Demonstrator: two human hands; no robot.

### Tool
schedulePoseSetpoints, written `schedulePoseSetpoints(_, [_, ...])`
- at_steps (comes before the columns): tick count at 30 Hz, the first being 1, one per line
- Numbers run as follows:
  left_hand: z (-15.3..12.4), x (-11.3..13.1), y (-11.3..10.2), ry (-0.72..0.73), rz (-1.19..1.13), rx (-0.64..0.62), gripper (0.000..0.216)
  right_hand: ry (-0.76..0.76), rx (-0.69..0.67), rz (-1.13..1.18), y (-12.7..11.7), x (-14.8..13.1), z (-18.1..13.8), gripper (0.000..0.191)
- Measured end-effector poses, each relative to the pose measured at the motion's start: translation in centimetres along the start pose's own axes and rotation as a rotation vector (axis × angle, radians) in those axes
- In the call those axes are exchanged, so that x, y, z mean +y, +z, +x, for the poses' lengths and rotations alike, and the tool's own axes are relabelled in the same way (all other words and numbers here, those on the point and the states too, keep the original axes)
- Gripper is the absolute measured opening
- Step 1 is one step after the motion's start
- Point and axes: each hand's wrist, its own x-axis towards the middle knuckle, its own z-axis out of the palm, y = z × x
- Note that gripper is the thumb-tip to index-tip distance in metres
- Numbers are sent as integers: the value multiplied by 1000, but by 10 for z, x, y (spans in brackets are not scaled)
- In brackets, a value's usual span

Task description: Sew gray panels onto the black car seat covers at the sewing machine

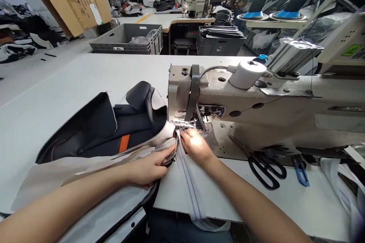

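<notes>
I have both bare hands in view at the head of a sewing machine [182, 97], working close together just in front of its lit needle area. The left hand [149, 165] lies half curled on the near edge of a dark cover [137, 123], forefinger reaching along the seam and thumb held a little apart; I can't tell whether it pinches the edge or only presses on it. The right hand [197, 147] is nearer the needle, its fingers bunched together over the top of a white strip [188, 182] with blue lines – whether they grip it or just steady it, I can't make out.

The cover sits left of the machine on a white table [114, 72], its seam edge running up to the needle area, an orange tab [124, 144] showing on its dark inner side. Pale lining [42, 178] spreads under the left forearm. The strip runs down from the right fingertips between the two hands and loops over the table's near edge.

To the right of the right forearm, I see black-handled scissors [266, 169], their blades against the machine's base, and a small blue tool [300, 172] just beside them. Across the table stands a grey crate [125, 38], with a cardboard box [68, 0] to its left.
</notes>
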Motion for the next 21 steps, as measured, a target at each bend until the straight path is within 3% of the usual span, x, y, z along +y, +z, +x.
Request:
schedulePoseSetpoints(9, [7, -1, 3, -4, -33, 3, 80, -176, -8, -182, 10, 0, -14, 37])
schedulePoseSetpoints(13, [15, -5, 4, 23, 26, 65, 80, -137, -21, -192, 8, 2, -9, 37])
schedulePoseSetpoints(21, [39, 4, -6, 46, 432, 249, 78, -15, -19, -151, 3, 1, -10, 29])
